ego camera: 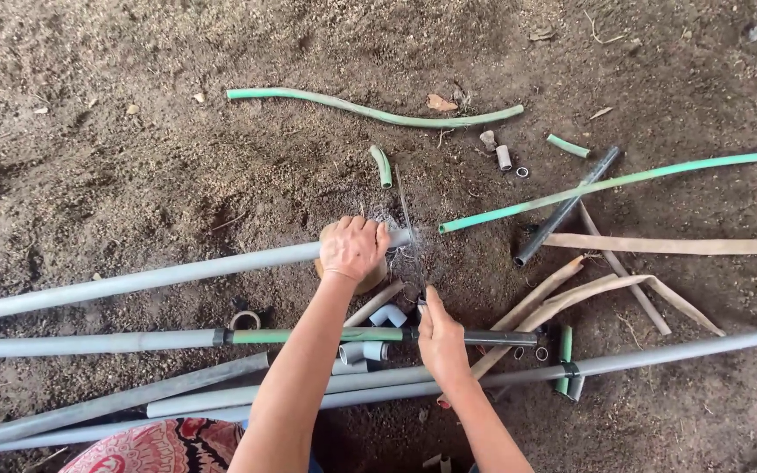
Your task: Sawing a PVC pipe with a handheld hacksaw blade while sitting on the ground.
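Left hand [354,248] grips the grey pipe [133,282] near its end; right hand [441,337] clasps a saw blade [408,229].

Bare brown dirt ground [116,166] carries everything. The landmark is the long grey pipe [133,282] lying across the left half. Above it lies a curved green hose [370,111], with a short green piece [382,166] below that hose. To the pipe's right lie a long green tube [615,182], a black pipe [567,208] and flat tan strips [668,244]. Below it lie more grey pipes [89,343] and pale fittings [377,333].
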